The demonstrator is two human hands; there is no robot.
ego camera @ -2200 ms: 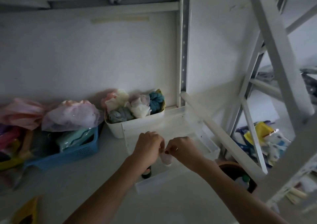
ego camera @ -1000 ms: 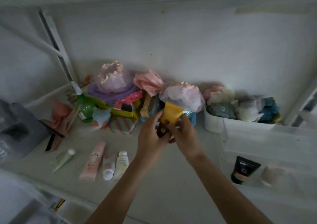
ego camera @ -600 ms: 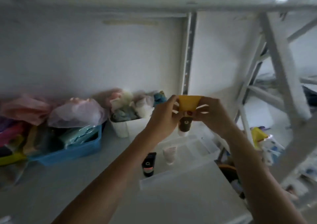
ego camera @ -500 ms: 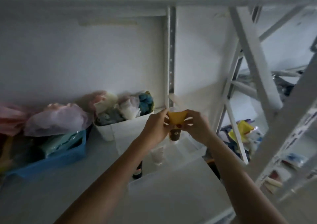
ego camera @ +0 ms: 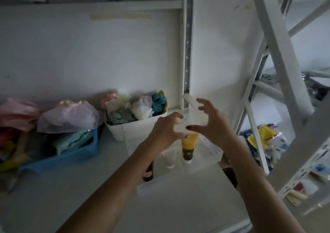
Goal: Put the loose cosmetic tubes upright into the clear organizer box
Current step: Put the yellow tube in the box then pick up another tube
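On the white shelf [ego camera: 53, 206], largest item first:
Clear organizer box [ego camera: 212, 152]: sits at mid-shelf in front of you, just right of the white bin.
Blue basket [ego camera: 71, 157]: to your left on the shelf, filled with soft pastel items.
White bin [ego camera: 128, 129]: behind the organizer's left corner, holding bundled cloth pieces.
Your right hand [ego camera: 212, 123]: above the organizer, fingers spread and curled, holding nothing.
Your left hand [ego camera: 166, 131]: above the organizer, fingers loosely curved, holding nothing; fingertips just above the yellow tube's top edge.
Yellow tube [ego camera: 188, 147]: upright in the organizer, dark cap end down, directly below and between your hands, apart from both.
Pale pink tube [ego camera: 170, 157]: upright, just left of the yellow one.
Dark tube [ego camera: 149, 172]: in the organizer's left end, mostly hidden by your left forearm.
Writing: a dark round mark on the yellow tube; no lettering legible.
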